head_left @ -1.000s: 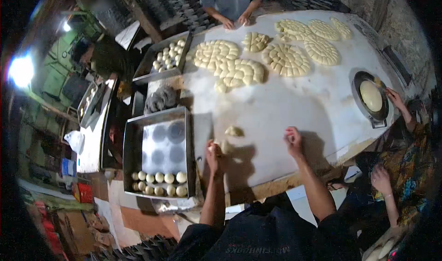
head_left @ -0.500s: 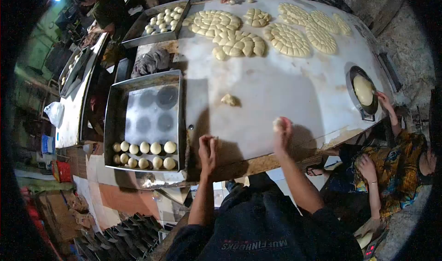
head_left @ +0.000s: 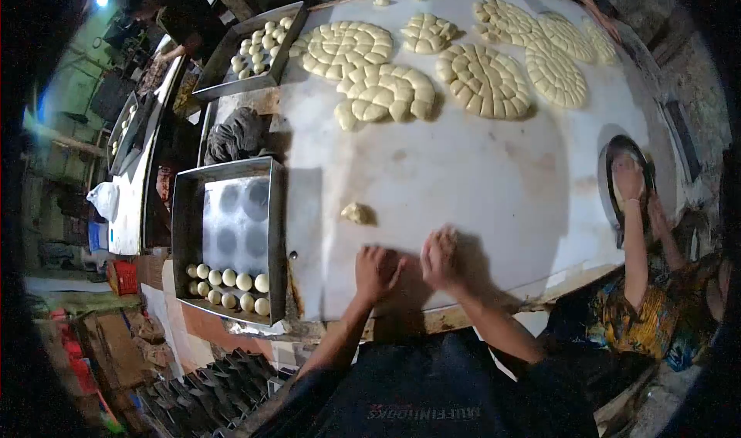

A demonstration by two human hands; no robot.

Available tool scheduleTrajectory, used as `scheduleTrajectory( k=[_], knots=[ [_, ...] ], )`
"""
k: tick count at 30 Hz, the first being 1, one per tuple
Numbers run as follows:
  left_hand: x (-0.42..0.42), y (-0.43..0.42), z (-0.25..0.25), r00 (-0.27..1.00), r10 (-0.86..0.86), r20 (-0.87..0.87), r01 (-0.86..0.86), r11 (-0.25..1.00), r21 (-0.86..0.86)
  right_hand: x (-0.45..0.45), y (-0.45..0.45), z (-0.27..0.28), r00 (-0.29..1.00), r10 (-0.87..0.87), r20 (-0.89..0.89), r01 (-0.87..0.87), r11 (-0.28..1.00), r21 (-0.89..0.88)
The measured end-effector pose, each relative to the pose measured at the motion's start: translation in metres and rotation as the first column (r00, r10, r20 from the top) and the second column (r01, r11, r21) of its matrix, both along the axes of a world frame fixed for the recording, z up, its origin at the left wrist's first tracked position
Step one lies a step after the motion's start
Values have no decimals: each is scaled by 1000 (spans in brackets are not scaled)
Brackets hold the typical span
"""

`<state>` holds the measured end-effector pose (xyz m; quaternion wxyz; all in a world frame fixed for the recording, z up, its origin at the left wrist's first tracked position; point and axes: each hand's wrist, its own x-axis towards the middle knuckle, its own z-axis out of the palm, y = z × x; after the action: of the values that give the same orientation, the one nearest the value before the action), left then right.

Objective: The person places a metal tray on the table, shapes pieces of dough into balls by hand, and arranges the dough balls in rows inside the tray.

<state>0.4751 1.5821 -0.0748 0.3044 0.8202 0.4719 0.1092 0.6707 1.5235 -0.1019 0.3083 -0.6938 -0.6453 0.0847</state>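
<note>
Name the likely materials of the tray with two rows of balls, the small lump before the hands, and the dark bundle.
Tray: probably metal, grey, slight sheen on thin walls.
Lump: likely dough, pale and matte, unevenly shaped.
Bundle: apparently cloth, dark grey, softly folded; fibre unclear.

Left hand (head_left: pixel 378 272) shifted right, right hand (head_left: pixel 440 259) drawn in; held well apart a second ago, now placed close together over the near part of the table (head_left: pixel 478 183). Pale piece seen in right fingers half a second ago now hidden. Co-worker's hand (head_left: pixel 629 177) now put into the pan (head_left: pixel 608 177). Far-side person's hand (head_left: pixel 610 29) moved off the small dough balls (head_left: pixel 382 2), rightward.
</note>
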Motion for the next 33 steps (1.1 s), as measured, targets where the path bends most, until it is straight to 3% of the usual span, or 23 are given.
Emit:
scheduleTrajectory(
  k=[1, 3, 4, 5, 6, 7, 8, 9, 10, 12, 14, 15, 16, 17, 18, 20, 21, 22, 26, 28, 30, 32, 33],
  knots=[
    [-32, -12, -77, 993, -96, -61, 112, 930, 350, 11, -10, 10, 993, 117, 23, -117, 993, 14],
    [-78, -22, -61, 968, -252, -5, 241, 922, 303, 32, -31, 30, 935, 351, 56, -353, 935, 31],
    [-96, -17, -51, 979, -200, -44, 205, 950, 236, 53, -32, 38, 914, 393, 100, -395, 919, 3],
    [-99, 9, -29, 922, -266, -281, 296, 953, 69, 69, -29, 23, 947, 247, 204, -256, 966, 18],
    [-96, 31, -1, 946, -195, -261, 228, 968, 102, 76, -24, 8, 950, 90, 298, -109, 993, 49],
    [-122, 47, -67, 981, 177, -74, -109, 833, 542, 77, 0, 25, 936, -17, 352, -41, 987, 154],
    [-101, 61, -43, 971, 241, -11, -204, 844, 497, 74, 19, 35, 938, -8, 347, -48, 987, 151],
    [-67, 80, -16, 951, 305, 49, -294, 846, 445, 70, 35, 43, 950, 174, 260, -173, 985, -25],
    [-54, 87, -25, 972, 181, 149, -234, 786, 572, 55, 48, 32, 950, 273, 151, -270, 962, -44],
    [-26, 72, -29, 874, 408, 264, -473, 837, 274, 17, 75, 11, 930, 364, -46, -366, 930, -30],
    [-13, 36, -18, 912, 328, 245, -401, 837, 372, -27, 101, 2, 922, 355, -158, -363, 931, -28],
    [-20, 16, -26, 909, 339, 241, -401, 868, 292, -48, 113, 3, 920, 341, -190, -358, 932, -58],
    [-28, -1, -34, 910, 343, 231, -391, 896, 210, -70, 124, -7, 947, 231, -225, -243, 970, -26],
    [-28, -9, -19, 923, 311, 226, -361, 904, 232, -83, 128, -9, 958, 109, -267, -113, 994, -3],
    [-28, -8, -4, 931, 299, 212, -346, 906, 243, -86, 129, -10, 954, 99, -283, -102, 995, 5],
    [-20, 4, 22, 647, 673, 358, -609, 739, -289, -80, 127, 11, 901, 196, -386, -256, 960, -110],
    [-25, 14, 19, 658, 640, 397, -545, 769, -334, -68, 118, 41, 876, 201, -438, -319, 923, -215],
    [-12, 23, 32, 670, 598, 441, -461, 800, -385, -59, 117, 32, 845, 405, -350, -474, 870, -138],
    [38, 42, 69, 739, 419, 527, -3, 785, -620, 2, 97, 88, 797, 455, -397, -553, 815, -175],
    [54, 38, 80, 830, 313, 461, 66, 767, -639, 40, 92, 98, 792, 475, -383, -579, 784, -225],
    [69, 31, 83, 857, 277, 434, 83, 757, -648, 66, 73, 98, 678, 389, -623, -586, 798, -139],
    [82, 16, 79, 884, 111, 454, 111, 894, -434, 75, 44, 88, 669, 359, -651, -523, 850, -68],
    [85, 13, 81, 904, 118, 410, 99, 877, -471, 72, 31, 84, 560, 167, -811, -441, 889, -121]
  ],
)
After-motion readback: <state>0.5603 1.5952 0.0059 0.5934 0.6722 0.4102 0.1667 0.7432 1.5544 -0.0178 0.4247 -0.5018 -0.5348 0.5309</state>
